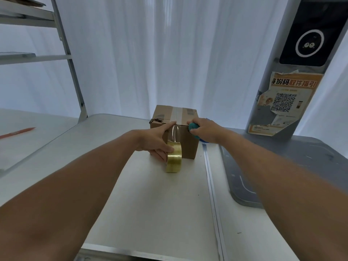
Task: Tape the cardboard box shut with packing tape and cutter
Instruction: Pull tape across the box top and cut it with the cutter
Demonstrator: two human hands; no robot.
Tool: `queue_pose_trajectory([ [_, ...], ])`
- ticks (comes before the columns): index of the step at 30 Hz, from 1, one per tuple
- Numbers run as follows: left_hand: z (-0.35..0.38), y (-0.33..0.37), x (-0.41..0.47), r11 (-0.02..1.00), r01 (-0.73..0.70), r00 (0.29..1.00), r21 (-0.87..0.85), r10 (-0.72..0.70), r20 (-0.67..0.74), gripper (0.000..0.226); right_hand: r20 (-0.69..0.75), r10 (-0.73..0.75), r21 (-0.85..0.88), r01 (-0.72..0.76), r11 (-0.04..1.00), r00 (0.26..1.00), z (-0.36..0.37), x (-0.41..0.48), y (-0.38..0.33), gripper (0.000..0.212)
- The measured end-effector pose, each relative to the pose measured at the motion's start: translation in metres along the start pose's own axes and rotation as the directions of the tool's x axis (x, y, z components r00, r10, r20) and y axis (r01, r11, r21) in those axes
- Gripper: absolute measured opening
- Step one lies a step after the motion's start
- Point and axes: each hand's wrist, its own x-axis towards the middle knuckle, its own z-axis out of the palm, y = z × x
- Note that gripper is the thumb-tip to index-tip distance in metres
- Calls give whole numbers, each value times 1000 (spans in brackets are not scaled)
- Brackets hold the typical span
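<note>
A white pleated curtain [150, 53] hangs across the whole background, well beyond both hands. Beneath the forearms stretches the white bench [160, 204], with a metal seam running lengthwise just under the right forearm. Beyond and to the right of the right hand [205, 129] rises a grey pillar [296, 69] carrying a black screen [308, 40] with a white ring and, lower down, a torn orange poster [284, 102] with a QR code; its flat grey base [282, 166] lies on the bench under that forearm's outer side. Far to the left of the left hand [154, 140] stands a metal shelf rack [71, 68]. The cardboard box [189, 144] sits upright on the bench directly in front of both hands, its flaps down and a pale strip of tape [177, 115] running along the top seam. The left hand touches the box's near face: its index finger is stretched out and presses on the top front edge at the seam, while the thumb and remaining fingers curl round the packing tape roll [174, 159], held just below against the front face. A clear length of tape [175, 131] runs from the roll up to the pressing fingertip. The right hand is closed round a teal cutter [194, 128] at the box's upper right front corner, just beside the tape. An orange object [18, 131], too blurred to identify, lies on a surface well left of the left hand.
</note>
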Motion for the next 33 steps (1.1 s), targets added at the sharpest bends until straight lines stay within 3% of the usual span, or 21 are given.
queue_pose_trajectory([
  [3,-2,3,0,999,20,999,28,-21,34,109,-21,-31,-13,31,999,999,1,-1,2,28],
  [9,-1,5,0,998,23,999,64,-21,-28,110,-39,-65,-107,61,992,997,5,-5,1,30],
  [13,0,5,0,996,44,996,76,-38,-77,119,-41,-65,-151,58,987,997,-4,0,-8,14],
  [16,-2,6,2,995,84,993,53,-79,-84,124,24,-102,-154,105,982,994,-6,3,-18,44],
  [18,-4,7,4,992,114,991,44,-111,-78,128,96,-117,-88,126,988,988,-4,6,-29,52],
  [21,-5,9,7,990,136,988,44,-133,-78,128,98,-116,143,101,984,988,-4,14,-41,26],
  [26,-7,8,8,987,142,987,78,-136,-84,130,137,-68,151,47,987,988,-7,18,-41,14],
  [28,-8,8,8,989,127,989,73,-121,-84,130,53,-90,366,64,929,995,-12,18,-42,7],
  [30,-7,9,8,990,120,990,72,-114,-81,129,2,-91,523,77,849,996,-15,20,-40,20],
  [33,-8,11,10,990,123,990,68,-118,-76,128,66,-80,452,42,891,995,-5,27,-34,19],
])
